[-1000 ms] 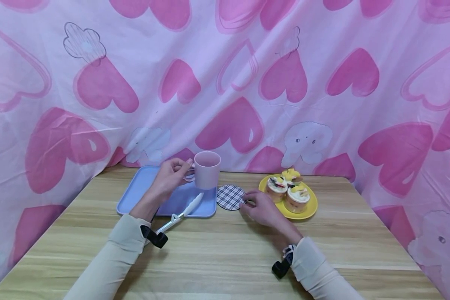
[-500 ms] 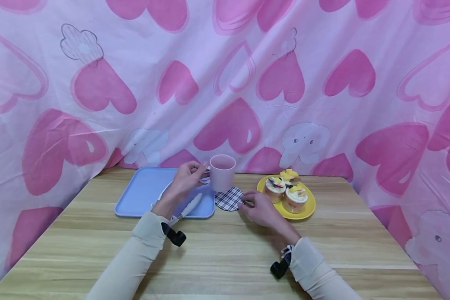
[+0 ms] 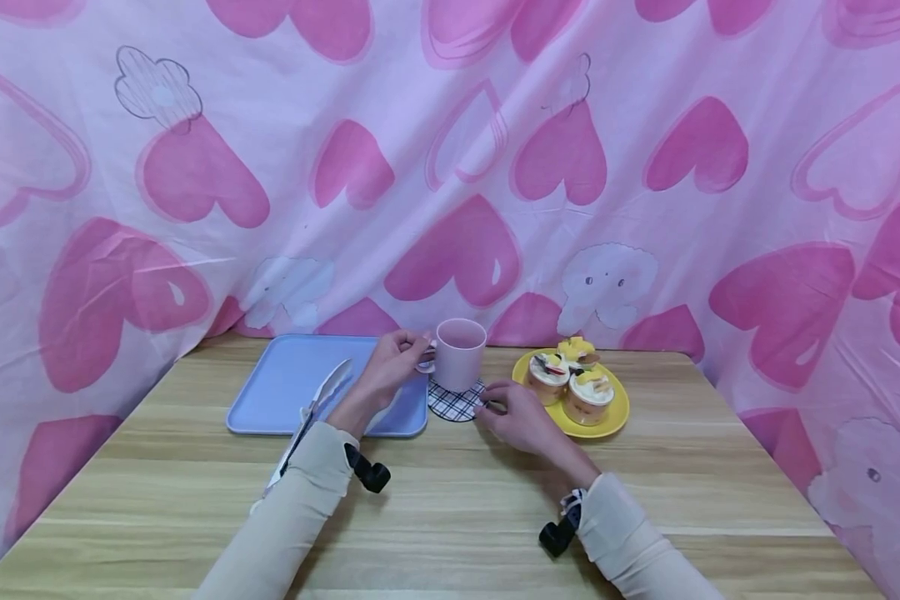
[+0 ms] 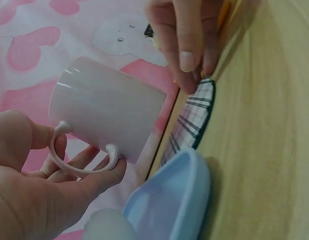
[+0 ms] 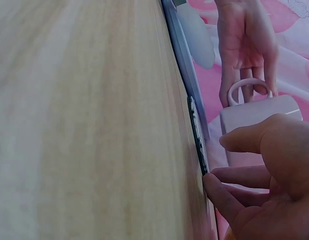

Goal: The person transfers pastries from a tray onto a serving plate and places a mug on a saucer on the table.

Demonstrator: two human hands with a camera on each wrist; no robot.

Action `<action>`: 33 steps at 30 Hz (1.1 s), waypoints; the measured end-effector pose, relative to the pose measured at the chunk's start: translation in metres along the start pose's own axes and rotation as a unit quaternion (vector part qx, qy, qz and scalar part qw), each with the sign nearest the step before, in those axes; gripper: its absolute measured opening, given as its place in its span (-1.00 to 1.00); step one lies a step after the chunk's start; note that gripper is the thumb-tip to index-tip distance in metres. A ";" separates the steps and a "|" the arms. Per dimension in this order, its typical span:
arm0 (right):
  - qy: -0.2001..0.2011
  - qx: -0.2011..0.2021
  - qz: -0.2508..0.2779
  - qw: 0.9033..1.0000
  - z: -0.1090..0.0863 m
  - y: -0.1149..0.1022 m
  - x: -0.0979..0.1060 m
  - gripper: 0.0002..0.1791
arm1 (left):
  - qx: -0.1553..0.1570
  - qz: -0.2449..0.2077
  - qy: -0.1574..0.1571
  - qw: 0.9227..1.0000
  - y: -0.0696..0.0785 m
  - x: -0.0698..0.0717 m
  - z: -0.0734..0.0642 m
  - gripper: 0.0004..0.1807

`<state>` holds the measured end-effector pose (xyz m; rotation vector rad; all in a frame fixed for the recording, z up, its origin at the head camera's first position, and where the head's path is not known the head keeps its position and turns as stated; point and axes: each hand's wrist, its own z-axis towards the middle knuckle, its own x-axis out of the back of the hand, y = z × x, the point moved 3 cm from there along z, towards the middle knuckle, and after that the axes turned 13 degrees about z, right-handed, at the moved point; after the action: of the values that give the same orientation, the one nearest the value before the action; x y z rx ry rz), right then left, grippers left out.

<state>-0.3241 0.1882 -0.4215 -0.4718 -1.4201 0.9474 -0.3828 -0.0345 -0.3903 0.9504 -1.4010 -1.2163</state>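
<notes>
My left hand [image 3: 392,367] grips the handle of a pale pink mug [image 3: 461,360]. The mug hangs upright just above a round checked coaster [image 3: 456,407]; a small gap under its base shows in the left wrist view. At the coaster's right edge rests my right hand [image 3: 523,418]. In the right wrist view its fingertips touch the rim of the coaster [image 5: 197,137], while the thumb stands apart from it. To the left, tongs [image 3: 322,392] lie slanting over the front edge of a blue tray [image 3: 277,383], partly hidden by my left arm.
A yellow plate [image 3: 617,421] with several cream-topped dessert cups [image 3: 589,400] stands just right of my right hand. Behind the wooden table [image 3: 450,517] hangs a pink heart-patterned cloth [image 3: 450,167].
My left hand has carried the mug right and lower, from over the tray's right edge to over the coaster. More of the tongs shows left of the arm. The right hand stays at the coaster.
</notes>
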 end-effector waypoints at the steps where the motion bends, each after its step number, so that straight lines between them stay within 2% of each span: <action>1: -0.001 -0.002 0.002 1.000 0.000 0.000 0.000 -0.65 | 0.002 0.002 -0.001 1.000 -0.001 0.000 0.000 -0.62; 9: -0.003 -0.017 0.016 1.000 0.002 -0.002 0.000 -0.64 | -0.001 0.003 -0.011 1.000 -0.007 -0.005 0.004 -0.71; 16: -0.002 -0.018 0.011 1.000 0.002 -0.003 0.001 -0.64 | -0.001 0.003 -0.007 1.000 -0.009 -0.008 0.003 -0.77; 25: 0.006 -0.045 0.016 0.999 0.001 -0.004 0.004 -0.61 | 0.017 0.004 -0.021 1.000 -0.011 -0.008 -0.001 -0.79; 30: 0.004 -0.043 0.016 0.999 0.002 -0.003 0.004 -0.61 | 0.008 0.051 -0.011 0.999 -0.012 -0.009 -0.001 -0.71; 33: 0.003 -0.038 0.017 0.999 0.002 -0.002 0.004 -0.61 | -0.001 0.114 0.009 0.993 -0.012 -0.008 -0.003 -0.71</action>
<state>-0.3260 0.1891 -0.4171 -0.5570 -1.4500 0.9214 -0.3788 -0.0291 -0.4035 0.7740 -1.4503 -1.0375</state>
